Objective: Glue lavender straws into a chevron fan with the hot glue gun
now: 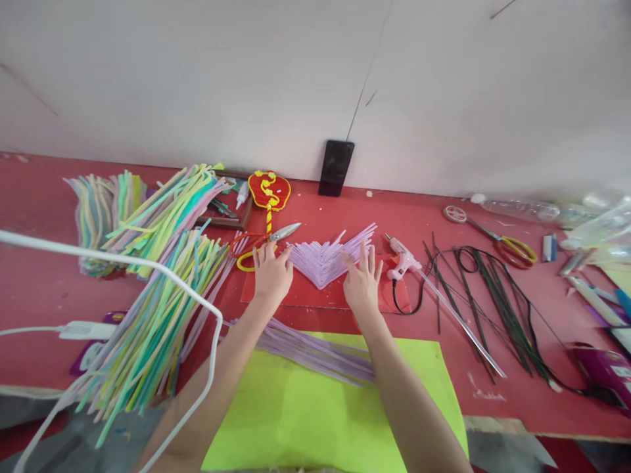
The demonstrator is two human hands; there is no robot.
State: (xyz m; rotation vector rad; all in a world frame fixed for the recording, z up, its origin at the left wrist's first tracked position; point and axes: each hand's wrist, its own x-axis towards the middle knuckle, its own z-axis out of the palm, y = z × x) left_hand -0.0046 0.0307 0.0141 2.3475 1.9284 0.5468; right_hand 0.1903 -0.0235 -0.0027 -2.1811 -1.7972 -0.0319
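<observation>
A fan-shaped piece of lilac pipe cleaners (326, 257) lies on a red felt sheet (305, 297) on the red table. My left hand (271, 270) rests flat at its left side, fingers stretched out and touching the strands. My right hand (363, 278) lies flat at its right side, fingers spread on the strands. Neither hand holds anything. A loose bundle of lilac pipe cleaners (315, 349) lies between my forearms, across a lime-green sheet (315, 407).
Red-handled scissors (266, 238) and a red-and-yellow ornament (269, 190) lie behind my left hand. A pink glue gun (404, 259) and dark wires (493, 295) sit to the right. Pastel pipe cleaners (152, 289) are heaped on the left. A phone (336, 167) leans on the wall.
</observation>
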